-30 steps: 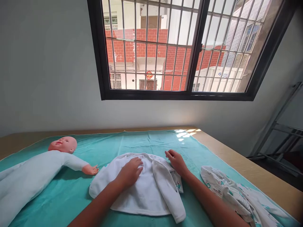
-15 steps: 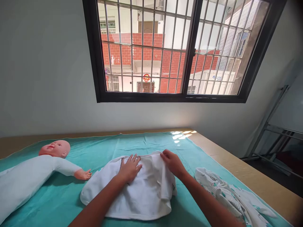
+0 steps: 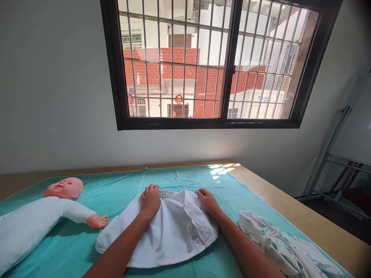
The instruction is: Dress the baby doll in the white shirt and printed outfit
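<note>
A white baby top (image 3: 171,235) lies spread on the turquoise cloth, with a small printed label at its upper edge. My left hand (image 3: 150,201) has its fingers curled over that edge, just left of the label. On the upper right, my right hand (image 3: 208,201) grips the edge, its fingertips partly hidden by the fabric. A fold stands up between the two hands. To the left, a baby doll (image 3: 65,188) in a white suit lies on its back, its hand close to the top's left end.
The turquoise cloth (image 3: 185,175) covers most of a wooden table (image 3: 272,193). At the right lies a crumpled white patterned garment (image 3: 269,235). Behind the table is a wall with a barred window (image 3: 179,123). A metal frame (image 3: 327,158) stands at the far right.
My left hand has gone from lying flat on the top to gripping its upper edge, uncovering the label. The right part of the fabric has been spread outward. The view has tilted slightly.
</note>
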{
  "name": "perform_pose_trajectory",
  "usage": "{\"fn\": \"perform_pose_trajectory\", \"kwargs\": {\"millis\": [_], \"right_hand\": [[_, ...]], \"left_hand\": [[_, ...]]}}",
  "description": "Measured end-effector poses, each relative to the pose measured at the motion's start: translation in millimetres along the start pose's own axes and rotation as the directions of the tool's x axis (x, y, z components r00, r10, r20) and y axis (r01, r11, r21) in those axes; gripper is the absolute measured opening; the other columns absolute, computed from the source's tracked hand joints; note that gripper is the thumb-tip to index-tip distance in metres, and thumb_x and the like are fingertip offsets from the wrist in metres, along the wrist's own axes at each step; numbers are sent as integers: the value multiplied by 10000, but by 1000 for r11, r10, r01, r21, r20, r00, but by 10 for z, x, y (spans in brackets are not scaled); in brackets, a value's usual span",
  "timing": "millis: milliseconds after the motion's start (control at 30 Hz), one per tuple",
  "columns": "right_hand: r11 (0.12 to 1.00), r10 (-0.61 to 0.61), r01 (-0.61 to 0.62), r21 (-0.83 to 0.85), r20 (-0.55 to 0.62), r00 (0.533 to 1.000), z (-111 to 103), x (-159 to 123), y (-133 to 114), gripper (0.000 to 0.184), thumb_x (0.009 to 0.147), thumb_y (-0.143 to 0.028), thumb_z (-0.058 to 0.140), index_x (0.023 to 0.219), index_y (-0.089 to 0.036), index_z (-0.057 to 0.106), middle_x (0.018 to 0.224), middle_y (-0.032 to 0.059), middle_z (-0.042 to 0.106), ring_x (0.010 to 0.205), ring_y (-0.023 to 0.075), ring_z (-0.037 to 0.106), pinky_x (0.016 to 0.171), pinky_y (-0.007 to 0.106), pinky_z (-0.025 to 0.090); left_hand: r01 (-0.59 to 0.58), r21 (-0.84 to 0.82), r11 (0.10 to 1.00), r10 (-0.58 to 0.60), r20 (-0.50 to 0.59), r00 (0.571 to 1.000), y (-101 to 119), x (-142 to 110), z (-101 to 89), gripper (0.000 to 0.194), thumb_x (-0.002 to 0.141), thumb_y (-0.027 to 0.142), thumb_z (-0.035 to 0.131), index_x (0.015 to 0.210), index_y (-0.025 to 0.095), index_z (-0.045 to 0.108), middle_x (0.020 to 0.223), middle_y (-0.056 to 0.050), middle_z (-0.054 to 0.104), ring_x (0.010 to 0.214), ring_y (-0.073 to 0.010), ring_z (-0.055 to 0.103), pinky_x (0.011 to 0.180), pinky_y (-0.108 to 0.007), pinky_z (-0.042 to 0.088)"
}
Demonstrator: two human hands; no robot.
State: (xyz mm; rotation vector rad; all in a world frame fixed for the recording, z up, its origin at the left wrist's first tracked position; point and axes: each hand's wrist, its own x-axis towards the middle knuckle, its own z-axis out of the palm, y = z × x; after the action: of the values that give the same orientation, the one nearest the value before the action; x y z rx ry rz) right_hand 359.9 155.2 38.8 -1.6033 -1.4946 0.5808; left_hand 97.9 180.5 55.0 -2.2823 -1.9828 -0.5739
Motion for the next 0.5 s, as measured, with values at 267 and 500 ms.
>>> {"fn": "perform_pose_trajectory", "kwargs": {"millis": [267, 500], "right_hand": [[983, 120, -48, -179, 421, 899, -501, -57, 9, 145, 634, -272, 679, 720, -165, 727, 788, 51, 709, 715, 178, 586, 599, 250, 403], [994, 103, -57, -90, 686, 721, -493, -302, -223, 236, 740, -323, 601, 867, -182, 741, 849, 20, 722, 723, 148, 612, 624, 222, 453]], "left_hand": [[-241, -158, 958, 269, 189, 945, 350, -530, 71, 457, 938, 280, 367, 1366, 209, 512, 1524, -42, 421, 1430, -214, 320, 1192, -434, 233], [-273, -201, 941, 326, 316, 891, 350, -595, 72, 592, 966, 457, 257, 1498, 208, 326, 1596, -40, 250, 1487, -231, 186, 1207, -553, 103]]}}
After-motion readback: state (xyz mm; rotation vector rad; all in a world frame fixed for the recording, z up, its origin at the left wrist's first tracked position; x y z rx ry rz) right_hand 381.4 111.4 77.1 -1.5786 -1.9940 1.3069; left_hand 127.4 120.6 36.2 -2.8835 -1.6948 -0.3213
